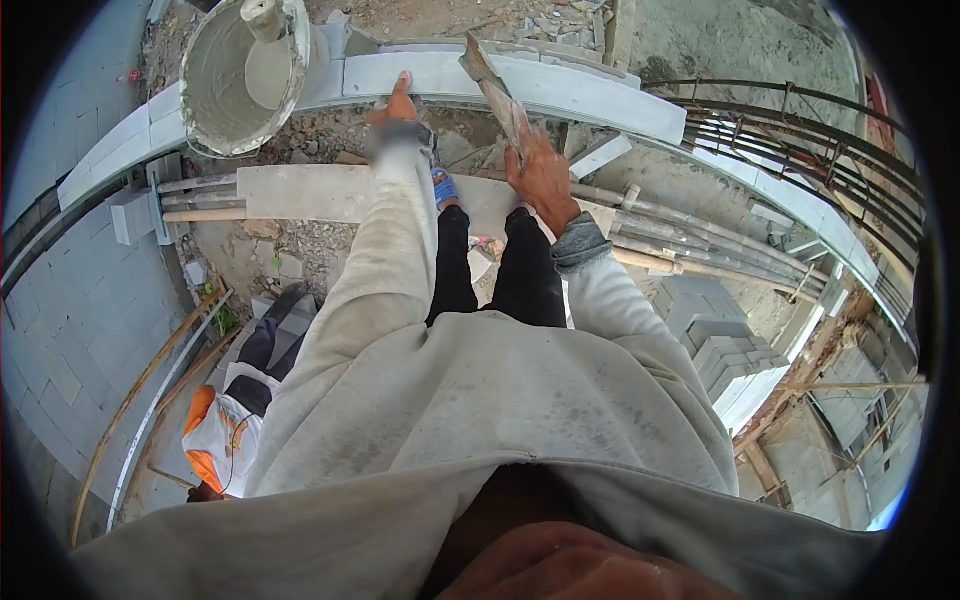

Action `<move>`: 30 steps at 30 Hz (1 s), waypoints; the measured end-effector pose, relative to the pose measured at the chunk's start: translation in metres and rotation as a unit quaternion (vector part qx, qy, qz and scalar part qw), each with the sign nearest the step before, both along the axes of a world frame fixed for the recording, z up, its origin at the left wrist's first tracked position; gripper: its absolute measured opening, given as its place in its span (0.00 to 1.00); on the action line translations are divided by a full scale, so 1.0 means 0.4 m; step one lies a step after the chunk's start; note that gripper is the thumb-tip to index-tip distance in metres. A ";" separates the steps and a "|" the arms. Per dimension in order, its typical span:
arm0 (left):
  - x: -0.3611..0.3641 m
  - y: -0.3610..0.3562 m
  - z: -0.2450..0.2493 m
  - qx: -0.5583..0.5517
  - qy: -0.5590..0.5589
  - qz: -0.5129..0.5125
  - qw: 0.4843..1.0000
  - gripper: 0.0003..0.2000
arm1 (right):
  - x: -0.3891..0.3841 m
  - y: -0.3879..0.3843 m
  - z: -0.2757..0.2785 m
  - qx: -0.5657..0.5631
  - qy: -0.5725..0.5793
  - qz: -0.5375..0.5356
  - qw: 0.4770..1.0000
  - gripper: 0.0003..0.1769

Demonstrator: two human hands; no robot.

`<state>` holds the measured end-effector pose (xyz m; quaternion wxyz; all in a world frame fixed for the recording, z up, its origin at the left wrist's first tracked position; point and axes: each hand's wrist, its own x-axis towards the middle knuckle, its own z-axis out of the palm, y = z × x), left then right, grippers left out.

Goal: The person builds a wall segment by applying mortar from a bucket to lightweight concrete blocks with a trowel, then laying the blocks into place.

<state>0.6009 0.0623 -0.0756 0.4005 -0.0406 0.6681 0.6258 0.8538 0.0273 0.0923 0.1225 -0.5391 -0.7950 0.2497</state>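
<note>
Right hand (541,172): gripping flat tool (493,92). Left hand (397,105): touching pale block row (580,97), near bucket (218,75) to its left; cannot tell how open.

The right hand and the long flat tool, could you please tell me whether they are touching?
Touching. The head view shows the right hand gripping the near end of the long flat tool, with no gap between them.

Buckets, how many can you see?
1. The bucket is by the pale block wall, on the far side of the left hand from the right. Others may be hidden.
</note>
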 end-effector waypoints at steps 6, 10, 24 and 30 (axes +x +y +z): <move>-0.046 -0.001 -0.104 0.017 -0.060 -0.048 0.997 0.23 | 0.000 0.002 -0.036 -0.012 -0.056 0.013 0.998 0.40; -0.070 -0.039 -0.082 -0.028 -0.039 -0.171 0.984 0.27 | 0.035 -0.013 -0.016 -0.050 -0.072 -0.009 0.996 0.41; 0.286 0.013 0.065 0.027 -0.161 -0.147 0.976 0.26 | 0.219 -0.026 -0.004 0.004 0.035 -0.115 0.993 0.39; 0.282 0.019 0.064 0.010 -0.148 -0.116 0.982 0.25 | 0.228 -0.008 -0.022 -0.058 -0.012 -0.090 0.994 0.39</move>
